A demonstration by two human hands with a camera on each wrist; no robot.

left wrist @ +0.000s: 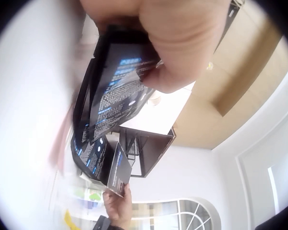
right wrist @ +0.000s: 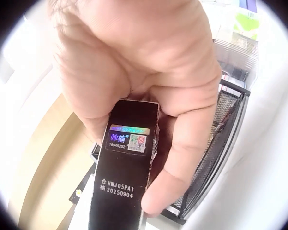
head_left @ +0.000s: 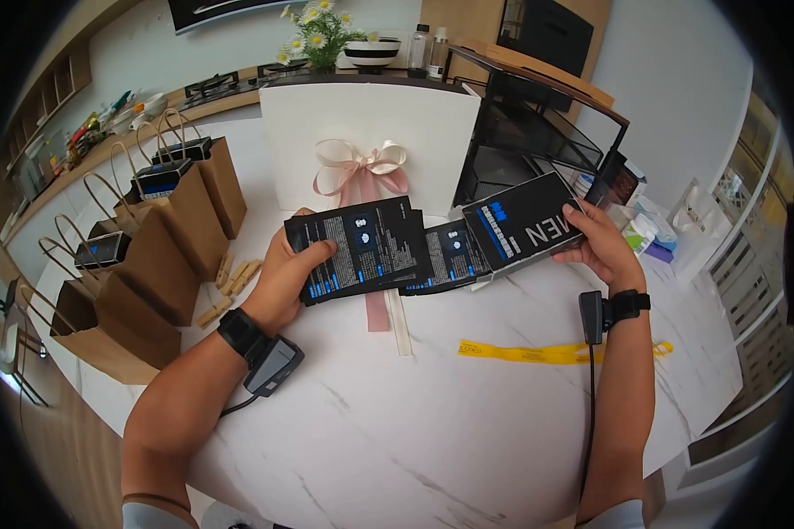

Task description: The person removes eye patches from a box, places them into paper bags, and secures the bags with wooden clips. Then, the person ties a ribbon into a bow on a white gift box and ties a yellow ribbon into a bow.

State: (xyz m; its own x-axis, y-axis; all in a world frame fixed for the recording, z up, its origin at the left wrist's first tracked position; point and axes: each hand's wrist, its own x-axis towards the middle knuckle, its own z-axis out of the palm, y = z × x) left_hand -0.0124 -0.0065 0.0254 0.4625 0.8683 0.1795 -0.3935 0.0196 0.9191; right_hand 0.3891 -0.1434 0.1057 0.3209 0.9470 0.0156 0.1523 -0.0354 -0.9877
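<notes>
My left hand (head_left: 282,278) pinches a fanned stack of flat black packets (head_left: 357,247), its thumb lying on the printed face. Fine white text and blue lettering cover the top packet. From the right, my right hand (head_left: 604,242) grips a black box (head_left: 529,220) marked "MEN". More packets (head_left: 454,256) stick out of the box's open left end and overlap the stack. The right wrist view shows the narrow black side (right wrist: 122,167) of the box, with a hologram sticker (right wrist: 129,138), between thumb and fingers.
Several brown paper bags (head_left: 150,238), some with black boxes inside, line the left side. Wooden clothespins (head_left: 234,278) lie beside them. Behind stands a white box (head_left: 291,115) with a pink and cream bow (head_left: 362,167). Yellow ribbon (head_left: 520,353) lies in front, a black mesh rack (head_left: 529,123) behind.
</notes>
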